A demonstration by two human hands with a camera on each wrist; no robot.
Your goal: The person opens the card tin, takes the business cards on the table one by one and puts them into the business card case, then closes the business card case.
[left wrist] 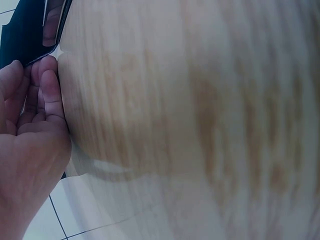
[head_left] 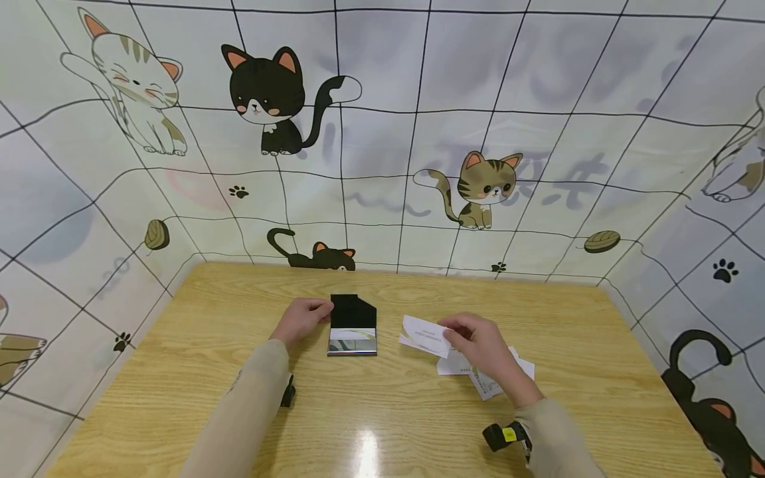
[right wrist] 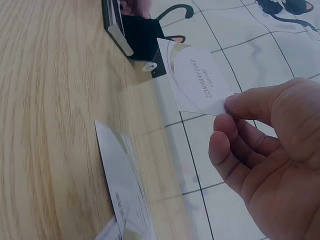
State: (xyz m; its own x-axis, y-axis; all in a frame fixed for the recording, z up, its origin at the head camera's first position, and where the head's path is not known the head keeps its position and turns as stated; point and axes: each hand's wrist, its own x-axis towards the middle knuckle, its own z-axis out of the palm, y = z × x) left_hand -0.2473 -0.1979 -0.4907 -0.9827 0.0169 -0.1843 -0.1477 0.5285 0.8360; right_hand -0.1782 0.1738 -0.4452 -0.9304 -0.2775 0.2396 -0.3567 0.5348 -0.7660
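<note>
On the table lies an open business card case, its black flap folded back and a white card edge showing above the shiny front. My left hand pinches the left edge of the flap between thumb and fingers, seen close up in the left wrist view beside the dark flap. To the right, my right hand holds a white business card by its right end, thumb on top. Its printed face reads "COMPANY LOGO" in the right wrist view.
Several loose business cards lie overlapping on the wooden table beneath and beside my right hand. Behind the table's back edge hangs a white cloth with a grid and cartoon cats, which continues along both sides.
</note>
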